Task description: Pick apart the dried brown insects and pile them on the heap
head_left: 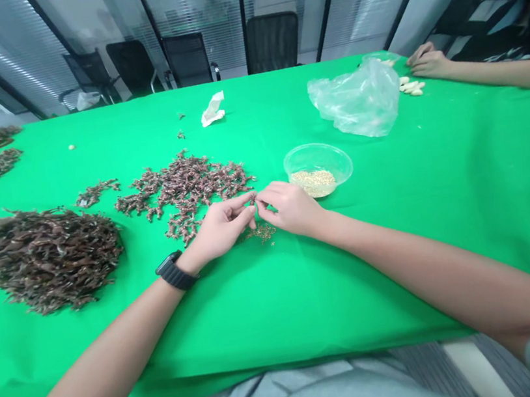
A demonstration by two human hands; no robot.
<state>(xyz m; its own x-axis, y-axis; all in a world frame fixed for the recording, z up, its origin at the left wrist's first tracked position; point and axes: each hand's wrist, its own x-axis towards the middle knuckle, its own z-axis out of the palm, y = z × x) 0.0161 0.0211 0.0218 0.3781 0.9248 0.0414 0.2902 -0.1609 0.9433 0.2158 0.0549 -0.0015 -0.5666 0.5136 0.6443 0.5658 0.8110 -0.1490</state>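
Widest first, we have the bench [357,291], draped in smooth green cloth creasing along the near edge, probably there to give dark little bits a plain ground. Over on the left sits a dense heap [47,259], a rounded brown mound, twiggy and tangled, just beyond the left forearm, presumably within easy reach. Past the left hand [222,227] we see the looser pile [194,185], knobbly and spread thin, kept apart from the heap perhaps so the two don't mix. Farther off, to the right, slumps a plastic bag [357,100], thin, clear and crumpled, well away from the fingers. Closer in, here's the bowl [342,164], round and see-through, just beside the right hand [293,207], a spot that looks convenient for it.

Now the centre! Both hands meet fingertip to fingertip, each pinching one small brown piece [253,201] above the cloth, between looser pile and bowl; two pinches probably steady something so slight. It looks rough, though fingers hide most of it. Tiniest last, we spot pale grains [313,182] at the bowl's bottom and golden specks [264,232] scattered beneath the fingertips, dry and gritty to our eye.
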